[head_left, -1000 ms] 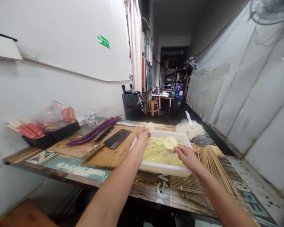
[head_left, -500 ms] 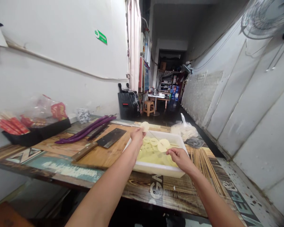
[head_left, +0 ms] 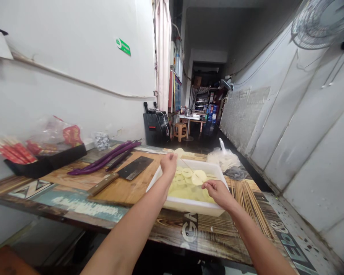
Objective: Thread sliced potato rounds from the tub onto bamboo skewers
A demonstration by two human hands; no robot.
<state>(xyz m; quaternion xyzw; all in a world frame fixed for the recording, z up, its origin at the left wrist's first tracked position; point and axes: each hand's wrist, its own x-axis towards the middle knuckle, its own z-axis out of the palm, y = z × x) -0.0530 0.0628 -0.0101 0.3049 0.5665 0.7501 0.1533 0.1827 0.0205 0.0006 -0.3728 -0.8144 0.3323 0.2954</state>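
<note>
My left hand (head_left: 168, 163) is closed on a pale round slice (head_left: 179, 152) above the back left corner of a white tub (head_left: 195, 204). My right hand (head_left: 215, 190) pinches a thin skewer (head_left: 187, 165) near its lower end. A round slice (head_left: 198, 177) is threaded on that skewer, just beyond my right fingertips. The skewer's far end points toward the slice in my left hand; whether they touch cannot be made out. Several pale slices (head_left: 179, 181) lie in liquid in the tub.
A cleaver (head_left: 136, 167) lies on a wooden board (head_left: 117, 193) left of the tub, with purple eggplants (head_left: 103, 156) behind. Loose skewers (head_left: 250, 204) lie to the right. A plastic bag (head_left: 223, 158) is at the back right, a black tray (head_left: 65, 155) far left.
My left hand has turned, and its slice now shows tilted and flatter rather than facing me. My right hand and its threaded slice have hardly moved.
</note>
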